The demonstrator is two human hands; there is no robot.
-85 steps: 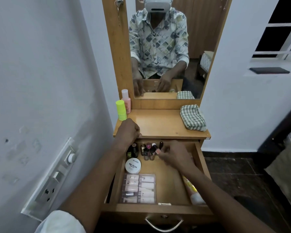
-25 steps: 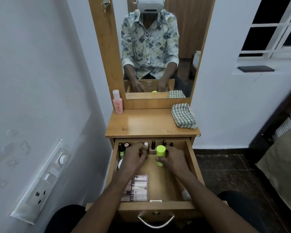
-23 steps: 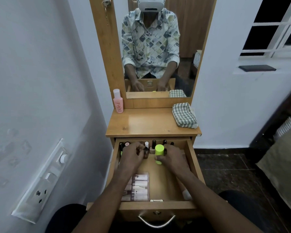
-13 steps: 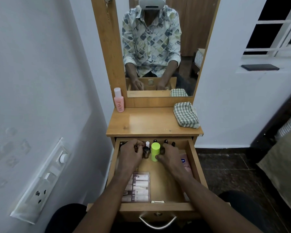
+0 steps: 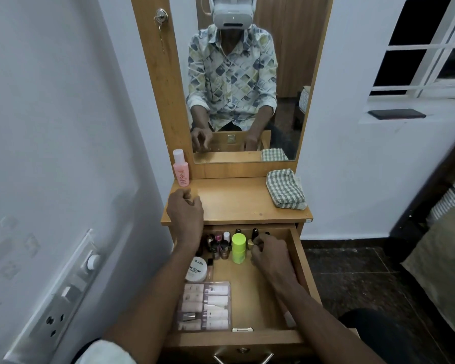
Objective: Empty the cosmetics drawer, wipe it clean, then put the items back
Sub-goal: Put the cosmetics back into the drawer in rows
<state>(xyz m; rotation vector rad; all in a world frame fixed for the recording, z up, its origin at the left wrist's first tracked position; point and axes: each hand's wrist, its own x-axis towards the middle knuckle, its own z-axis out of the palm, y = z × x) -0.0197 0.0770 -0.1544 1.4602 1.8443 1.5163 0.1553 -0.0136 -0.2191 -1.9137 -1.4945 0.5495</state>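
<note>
**Reaching into the open cosmetics drawer**

Sitting in front of the dresser, I have the drawer [image 5: 299, 261] pulled out under the worktop [image 5: 247, 203], with the cosmetics inside it.

My right hand [image 5: 269, 254] is down at the back of the drawer. Its fingers are curled, and the thumb and fingertips seem to pinch a gold-capped bottle [image 5: 250, 244], though my knuckles hide most of it. Just left of that hand stands a green bottle [image 5: 238, 248], upright. Further left, a row of small dark bottles [image 5: 218, 244] crowds the back left corner.

My left hand [image 5: 185, 214] hovers above the front left part of the worktop, well apart from the right one. Its fingers are curled in towards the palm, and I cannot tell whether it holds anything.

Nearer to me, on the left side of the drawer, a round white jar [image 5: 197, 269] lies beside my left forearm. In front of it is a clear pack of small tubes [image 5: 205, 307], lying flat. The metal handle [image 5: 243, 357] shows at the bottom edge.

On the worktop a pink bottle [image 5: 181, 168] stands in the back left corner, against the frame of the mirror [image 5: 244, 74]. A folded checked cloth [image 5: 285, 189] lies on the right side.
</note>
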